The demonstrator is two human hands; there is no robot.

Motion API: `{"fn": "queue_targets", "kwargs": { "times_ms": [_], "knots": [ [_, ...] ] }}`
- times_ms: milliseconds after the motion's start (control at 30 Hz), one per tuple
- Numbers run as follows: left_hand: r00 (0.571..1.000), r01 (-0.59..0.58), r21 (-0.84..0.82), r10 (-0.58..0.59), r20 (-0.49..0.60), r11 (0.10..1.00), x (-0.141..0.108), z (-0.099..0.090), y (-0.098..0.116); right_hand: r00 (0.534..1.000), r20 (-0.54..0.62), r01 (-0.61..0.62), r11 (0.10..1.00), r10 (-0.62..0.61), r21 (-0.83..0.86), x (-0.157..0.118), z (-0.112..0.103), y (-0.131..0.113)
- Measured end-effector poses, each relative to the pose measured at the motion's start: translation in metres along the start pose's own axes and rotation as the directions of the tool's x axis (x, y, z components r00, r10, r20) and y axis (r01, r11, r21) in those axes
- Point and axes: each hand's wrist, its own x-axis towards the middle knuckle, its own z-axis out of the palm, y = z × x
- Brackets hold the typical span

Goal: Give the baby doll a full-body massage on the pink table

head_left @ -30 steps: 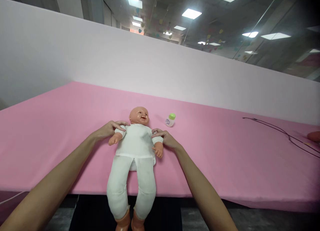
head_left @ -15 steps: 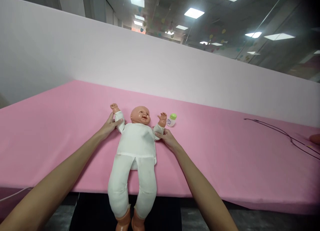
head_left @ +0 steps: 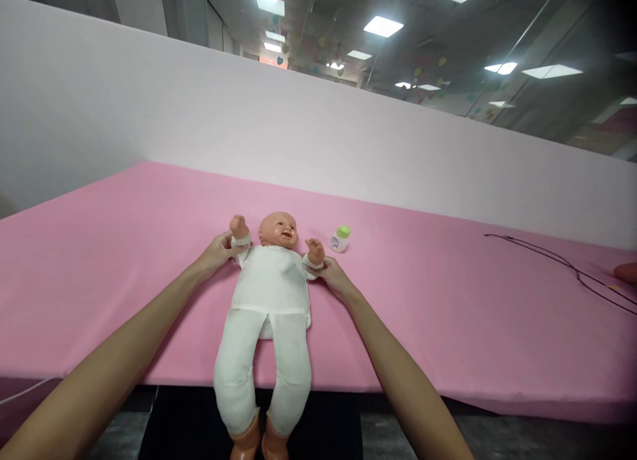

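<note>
A baby doll (head_left: pixel 271 281) with a white cloth body lies on its back on the pink table, its lower legs hanging past the front edge. My left hand (head_left: pixel 217 253) is closed around the doll's arm at the left, just below its plastic hand. On the other side my right hand (head_left: pixel 334 274) grips the doll's other arm near the cuff. Both of the doll's arms are bent, hands raised beside its head. A small clear bottle with a green cap (head_left: pixel 340 239) stands close to the doll's right-side hand, touched by neither of my hands.
A pink cover drapes the table (head_left: pixel 423 301). Thin black cables (head_left: pixel 542 251) lie at the right, near part of a brownish object (head_left: pixel 626 273) at the frame's edge. A white wall panel (head_left: pixel 318 128) rises behind. A white cord (head_left: pixel 30 389) hangs at the front left.
The doll's two arms have turned in my hands: the left-side hand came inward toward the head, and the right-side hand tipped lower and inward. My own hands moved little.
</note>
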Motion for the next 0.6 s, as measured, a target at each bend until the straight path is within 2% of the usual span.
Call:
{"fn": "queue_targets", "kwargs": {
  "times_ms": [67, 133, 233, 267, 333, 400, 433, 500, 600],
  "knots": [
    [0.992, 0.046, -0.054, -0.051, -0.114, 0.998, 0.001, 0.003, -0.002, 0.999, -0.038, -0.021, 0.999, 0.023, 0.04, 0.0, 0.001, 0.0],
    [0.979, 0.091, -0.084, -0.104, -0.174, 0.992, 0.002, 0.005, -0.004, 0.999, -0.042, -0.029, 0.997, 0.032, 0.072, 0.0, 0.002, -0.001],
    [0.954, 0.088, -0.062, -0.102, -0.282, 0.994, 0.004, 0.002, -0.004, 0.998, -0.065, -0.019, 0.994, 0.026, 0.11, 0.001, 0.001, -0.005],
    [0.933, 0.071, -0.043, -0.082, -0.351, 0.997, 0.004, -0.001, -0.004, 0.995, -0.101, 0.006, 0.991, 0.007, 0.13, 0.002, -0.001, -0.006],
    [0.858, 0.052, 0.007, -0.042, -0.512, 0.999, 0.006, -0.008, -0.004, 0.973, -0.225, 0.09, 0.983, -0.053, 0.16, 0.005, -0.004, -0.007],
    [0.767, 0.071, 0.051, -0.022, -0.641, 0.996, 0.006, -0.016, -0.004, 0.929, -0.358, 0.156, 0.976, -0.091, 0.155, 0.008, -0.01, -0.007],
    [0.736, 0.089, 0.071, -0.017, -0.677, 0.994, 0.007, -0.02, -0.004, 0.906, -0.412, 0.173, 0.975, -0.103, 0.138, 0.009, -0.013, -0.007],
    [0.707, 0.129, 0.142, 0.009, -0.707, 0.981, 0.006, -0.027, -0.005, 0.86, -0.496, 0.184, 0.98, -0.119, 0.083, 0.01, -0.021, -0.006],
    [0.702, 0.198, 0.341, 0.11, -0.704, 0.919, 0.005, -0.033, -0.004, 0.825, -0.552, 0.156, 0.988, -0.124, 0.01, 0.01, -0.034, -0.002]
  ]
}}
